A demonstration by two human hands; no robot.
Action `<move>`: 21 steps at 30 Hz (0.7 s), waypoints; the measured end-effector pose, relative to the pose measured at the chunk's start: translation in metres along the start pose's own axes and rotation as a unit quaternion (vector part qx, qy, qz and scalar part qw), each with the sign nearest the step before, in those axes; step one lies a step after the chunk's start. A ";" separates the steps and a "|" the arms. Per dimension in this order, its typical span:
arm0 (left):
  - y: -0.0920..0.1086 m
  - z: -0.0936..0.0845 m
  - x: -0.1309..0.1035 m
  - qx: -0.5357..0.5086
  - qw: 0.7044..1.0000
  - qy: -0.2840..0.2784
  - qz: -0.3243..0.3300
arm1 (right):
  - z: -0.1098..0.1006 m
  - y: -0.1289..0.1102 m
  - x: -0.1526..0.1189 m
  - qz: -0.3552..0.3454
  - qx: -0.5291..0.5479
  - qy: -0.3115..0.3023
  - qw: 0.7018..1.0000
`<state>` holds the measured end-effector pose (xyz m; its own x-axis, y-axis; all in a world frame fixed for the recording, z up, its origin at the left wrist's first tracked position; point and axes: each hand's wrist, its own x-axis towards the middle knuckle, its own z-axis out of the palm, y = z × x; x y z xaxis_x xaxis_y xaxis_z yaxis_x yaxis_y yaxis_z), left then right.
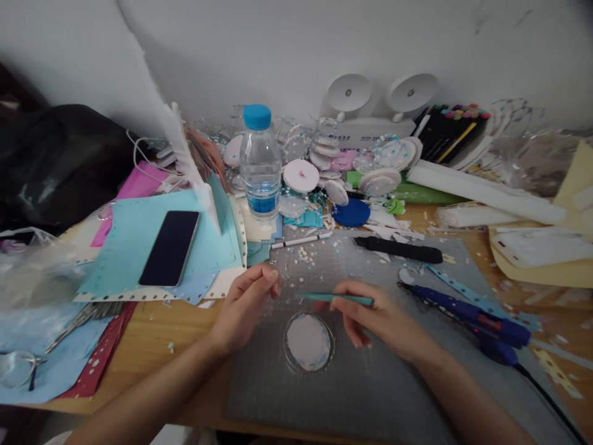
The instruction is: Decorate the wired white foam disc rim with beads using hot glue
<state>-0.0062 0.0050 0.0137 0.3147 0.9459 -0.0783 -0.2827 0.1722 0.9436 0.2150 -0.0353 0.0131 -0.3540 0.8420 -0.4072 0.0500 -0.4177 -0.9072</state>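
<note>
My right hand (375, 312) pinches teal tweezers (359, 300) between thumb and fingers, their thin tips pointing left. My left hand (245, 303) is closed, thumb against curled fingers, just left of the tips; whether it holds something small is hidden. Below and between my hands, a round white disc (308, 340) with a clear rim and pale blue specks on its edge lies on the grey cutting mat (264, 395). Neither hand appears to touch it. Beyond the tweezers, tiny white and blue paper bits (304, 254) are scattered on the mat.
A blue glue gun (467, 309) with a cable and a black pen-like tool (401, 248) lie to the right. A water bottle (260, 164) stands behind, near many decorated discs (301, 176). At left, a phone (170, 248) rests on blue paper (120, 235).
</note>
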 end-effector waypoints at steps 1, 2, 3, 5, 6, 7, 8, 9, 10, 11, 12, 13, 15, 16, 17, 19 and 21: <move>0.000 0.000 0.000 0.003 1.000 0.008 -0.001 | 0.000 -0.001 -0.001 0.016 0.011 -0.016 1.000; -0.001 0.000 0.001 0.005 1.000 0.014 -0.003 | 0.001 -0.001 -0.001 0.031 0.029 -0.030 0.999; -0.001 0.000 0.001 0.005 1.000 0.019 -0.006 | 0.001 -0.002 -0.002 0.043 0.056 -0.044 0.997; -0.003 0.000 0.002 0.005 1.000 0.026 -0.013 | 0.001 -0.003 -0.003 0.055 0.119 -0.075 0.989; -0.003 0.000 0.002 0.005 1.000 0.028 -0.014 | 0.001 -0.003 -0.004 0.054 0.148 -0.091 0.983; -0.004 0.000 0.003 0.003 0.999 0.029 -0.014 | 0.000 -0.003 -0.005 0.047 0.173 -0.103 0.978; -0.003 0.000 0.004 -0.004 0.999 0.035 -0.011 | -0.001 -0.003 -0.006 0.035 0.194 -0.110 0.974; -0.003 -0.001 0.005 -0.018 0.999 0.046 -0.007 | -0.003 -0.003 -0.006 0.020 0.210 -0.110 0.971; -0.001 -0.001 0.006 -0.035 0.998 0.061 -0.001 | -0.005 -0.003 -0.007 0.001 0.223 -0.103 0.969; 0.002 -0.002 0.007 -0.055 0.995 0.079 0.006 | -0.008 -0.003 -0.007 -0.022 0.231 -0.091 0.968; 0.005 -0.003 0.009 -0.075 0.992 0.098 0.014 | -0.010 -0.004 -0.008 -0.048 0.236 -0.074 0.968; 0.009 -0.005 0.011 -0.091 0.989 0.115 0.022 | -0.013 -0.005 -0.008 -0.073 0.239 -0.053 0.967; 0.017 -0.011 0.015 -0.119 0.981 0.147 0.033 | -0.019 -0.009 -0.008 -0.118 0.245 0.002 0.962; 0.021 -0.014 0.018 -0.133 0.977 0.162 0.035 | -0.022 -0.011 -0.008 -0.136 0.250 0.034 0.958; 0.024 -0.017 0.020 -0.151 0.972 0.179 0.035 | -0.025 -0.013 -0.008 -0.151 0.258 0.065 0.952; 0.027 -0.022 0.024 -0.166 0.964 0.204 0.039 | -0.028 -0.015 -0.008 -0.172 0.273 0.110 0.940; 0.025 -0.024 0.026 -0.132 0.967 0.214 0.046 | -0.029 -0.016 -0.007 -0.175 0.280 0.127 0.935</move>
<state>-0.0265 0.0404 0.0271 -0.1104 0.9780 -0.1769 -0.5304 0.0926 0.8427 0.2435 -0.0247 0.0271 -0.0208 0.9850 -0.1714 -0.5497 -0.1544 -0.8210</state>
